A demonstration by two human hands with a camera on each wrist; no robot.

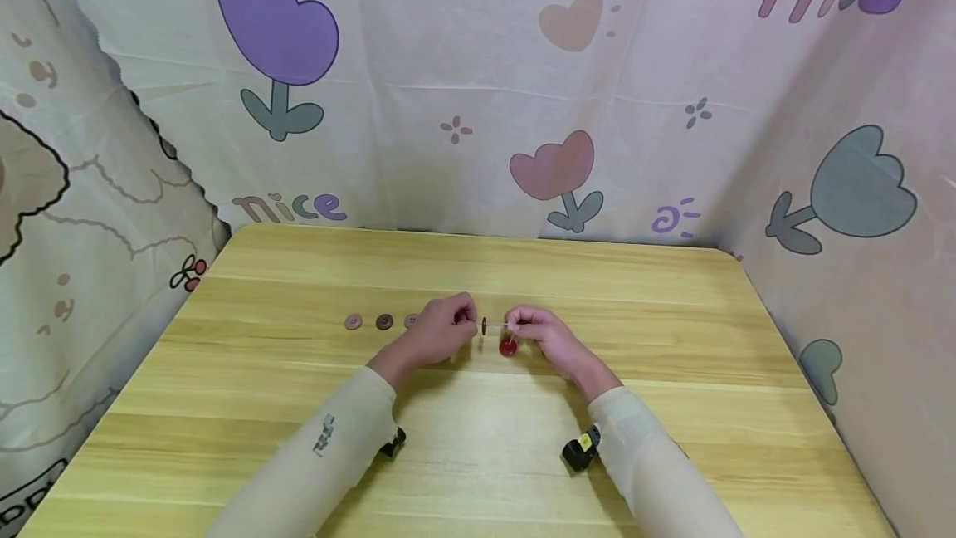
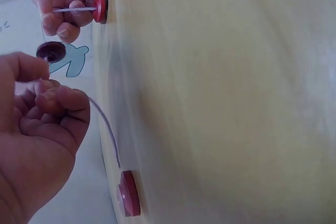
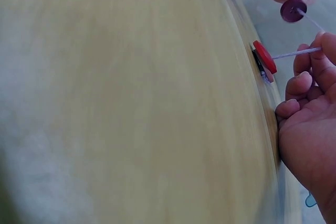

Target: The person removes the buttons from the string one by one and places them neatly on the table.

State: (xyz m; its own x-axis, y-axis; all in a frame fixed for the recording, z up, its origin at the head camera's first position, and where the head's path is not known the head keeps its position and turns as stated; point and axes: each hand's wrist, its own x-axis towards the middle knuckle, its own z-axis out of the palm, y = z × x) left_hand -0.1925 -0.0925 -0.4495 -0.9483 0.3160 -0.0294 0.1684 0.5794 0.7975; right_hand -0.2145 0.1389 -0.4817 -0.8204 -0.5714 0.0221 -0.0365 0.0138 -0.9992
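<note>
A thin white string (image 3: 296, 53) runs between the two hands, just above the table. My left hand (image 1: 446, 327) pinches it, with the fingers curled in. On the stretch between the hands a dark brown button (image 1: 484, 326) is threaded, standing on edge. My right hand (image 1: 545, 335) pinches the string with thumb and fingertips. Below those fingertips a red button (image 1: 508, 346) hangs on the string. In the left wrist view, string also leads from the left hand down to a pinkish-red button (image 2: 129, 193) at the tabletop.
Left of the left hand, a pink button (image 1: 353, 321), a brown button (image 1: 384, 321) and another pink button (image 1: 412, 320) lie in a row on the wooden table (image 1: 478, 455). A patterned cloth (image 1: 448, 40) hangs behind the table and along its sides.
</note>
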